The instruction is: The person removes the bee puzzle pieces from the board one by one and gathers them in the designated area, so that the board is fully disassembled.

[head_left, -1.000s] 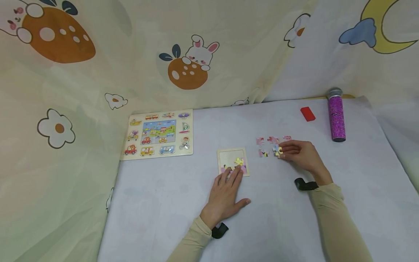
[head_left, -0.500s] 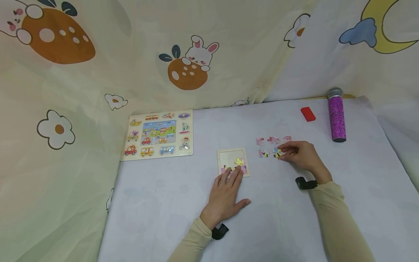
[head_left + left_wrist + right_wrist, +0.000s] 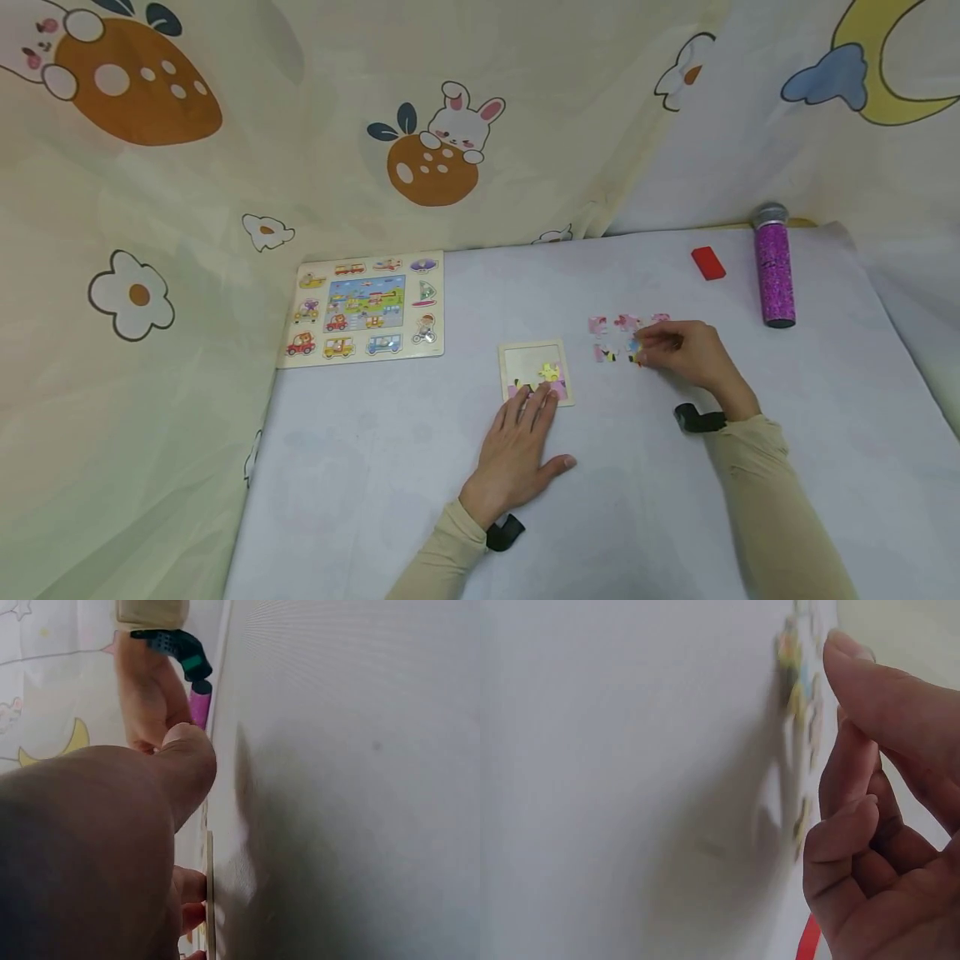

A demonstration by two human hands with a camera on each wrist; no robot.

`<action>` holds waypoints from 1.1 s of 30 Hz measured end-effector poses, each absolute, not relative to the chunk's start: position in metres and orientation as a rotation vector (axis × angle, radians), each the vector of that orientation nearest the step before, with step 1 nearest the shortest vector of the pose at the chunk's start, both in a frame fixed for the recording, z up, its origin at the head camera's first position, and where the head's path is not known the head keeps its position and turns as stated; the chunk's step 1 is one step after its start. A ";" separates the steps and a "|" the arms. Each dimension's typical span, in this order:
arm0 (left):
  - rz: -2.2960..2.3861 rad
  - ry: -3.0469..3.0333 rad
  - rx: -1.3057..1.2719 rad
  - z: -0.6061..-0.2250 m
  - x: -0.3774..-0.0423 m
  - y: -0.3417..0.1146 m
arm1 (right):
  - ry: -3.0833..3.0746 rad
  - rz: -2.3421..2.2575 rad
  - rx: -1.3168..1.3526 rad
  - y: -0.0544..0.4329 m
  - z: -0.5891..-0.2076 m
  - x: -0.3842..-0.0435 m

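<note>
My left hand (image 3: 513,462) lies with fingers extended, its fingertips over the lower edge of a small square puzzle tray (image 3: 567,367). Pink jigsaw pieces (image 3: 558,389) fill the tray's bottom, with a yellow jigsaw piece (image 3: 550,372) above them. To the right, my right hand (image 3: 688,357) hovers at a group of loose jigsaw pieces (image 3: 606,353). Its fingers are bent loosely, and they partly cover a blue, yellow and black piece (image 3: 634,347). In the right wrist view, that piece (image 3: 791,675) shows beside the thumb tip, apart from it.
A wooden vehicle puzzle board (image 3: 438,343) lies at the back left. A red block (image 3: 708,263) and a purple glittery microphone (image 3: 774,275) lie at the back right. Behind the white table (image 3: 360,483) hangs a printed curtain (image 3: 315,125).
The blue, yellow and black piece has turned under my right fingers, which now cover more of it. My left hand stays in place on the tray.
</note>
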State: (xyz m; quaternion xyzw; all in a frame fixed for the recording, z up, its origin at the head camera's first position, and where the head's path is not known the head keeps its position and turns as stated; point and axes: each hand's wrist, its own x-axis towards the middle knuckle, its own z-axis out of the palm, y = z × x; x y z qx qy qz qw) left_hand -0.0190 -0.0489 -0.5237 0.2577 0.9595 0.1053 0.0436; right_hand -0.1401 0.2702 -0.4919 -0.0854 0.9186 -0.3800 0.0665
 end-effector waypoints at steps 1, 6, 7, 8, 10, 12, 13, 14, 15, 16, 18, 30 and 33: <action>0.324 2.934 0.789 -0.524 -0.019 -0.049 | 2.772 -1.162 -0.270 0.266 -0.491 -0.141; 0.305 2.937 0.781 -0.524 -0.018 -0.048 | 2.734 -1.178 -0.330 0.234 -0.490 -0.145; 0.305 2.939 0.778 -0.524 -0.017 -0.048 | 2.725 -1.174 -0.346 0.227 -0.491 -0.145; 0.304 2.944 0.778 -0.524 -0.017 -0.048 | 2.716 -1.167 -0.369 0.220 -0.492 -0.146; 0.305 2.949 0.776 -0.523 -0.017 -0.048 | 2.699 -1.160 -0.421 0.207 -0.494 -0.148; 0.307 2.958 0.776 -0.524 -0.017 -0.048 | 2.681 -1.159 -0.480 0.195 -0.496 -0.149; 0.308 2.962 0.777 -0.523 -0.017 -0.048 | 2.673 -1.158 -0.502 0.190 -0.496 -0.149; 0.308 2.965 0.779 -0.523 -0.017 -0.048 | 2.663 -1.158 -0.521 0.185 -0.497 -0.149; 0.305 2.966 0.779 -0.523 -0.017 -0.048 | 2.648 -1.164 -0.535 0.181 -0.497 -0.149; 0.304 2.970 0.782 -0.523 -0.017 -0.048 | 2.633 -1.167 -0.545 0.177 -0.496 -0.149; 0.294 2.977 0.788 -0.523 -0.017 -0.047 | 2.615 -1.155 -0.549 0.171 -0.496 -0.149; 0.227 3.001 0.791 -0.524 -0.016 -0.046 | 2.613 -1.032 -0.553 0.156 -0.493 -0.150; 0.211 3.003 0.789 -0.525 -0.016 -0.047 | 2.609 -1.023 -0.546 0.154 -0.492 -0.150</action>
